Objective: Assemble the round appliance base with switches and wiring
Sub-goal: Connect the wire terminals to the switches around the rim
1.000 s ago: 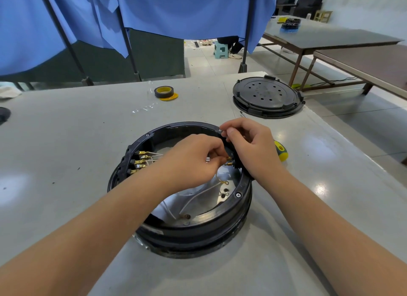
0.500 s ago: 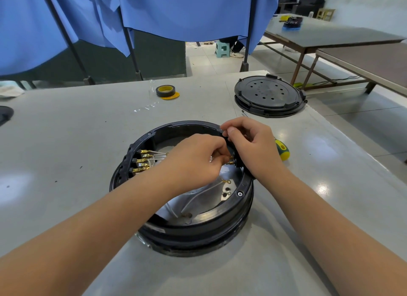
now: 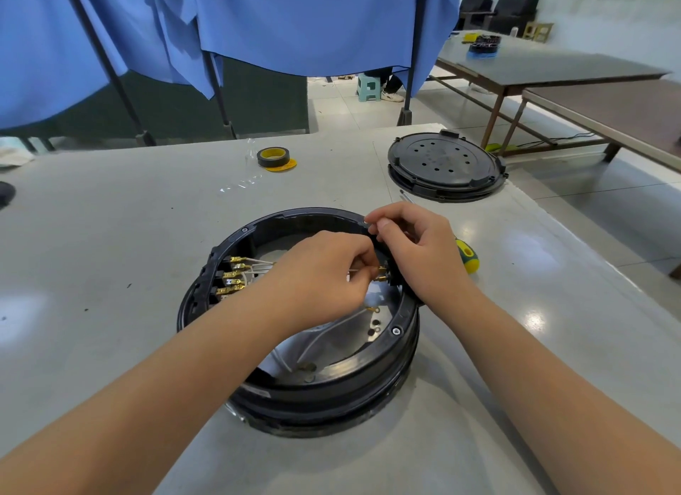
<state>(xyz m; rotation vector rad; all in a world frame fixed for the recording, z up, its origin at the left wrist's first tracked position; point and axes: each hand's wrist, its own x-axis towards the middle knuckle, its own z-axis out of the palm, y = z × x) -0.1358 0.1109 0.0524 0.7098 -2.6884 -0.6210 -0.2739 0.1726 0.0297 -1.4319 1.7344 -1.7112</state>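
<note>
The round black appliance base [image 3: 317, 387] lies open side up on the grey table. Inside it, white wires [image 3: 331, 332] cross a metal plate, and a row of brass terminals [image 3: 234, 275] sits at the left wall. My left hand [image 3: 320, 277] pinches a brass wire connector [image 3: 379, 273] at the right inner wall. My right hand [image 3: 416, 251] grips the base rim there, over a black switch part that it mostly hides.
A black round cover plate [image 3: 444, 164] lies at the back right. A roll of black and yellow tape [image 3: 274, 158] sits at the back centre. A yellow-green screwdriver handle [image 3: 467, 255] peeks out behind my right hand. Blue curtains hang beyond the table edge.
Both hands stay at the same spot on the right wall of the base; only small finger movements show. The view shifted slightly.
</note>
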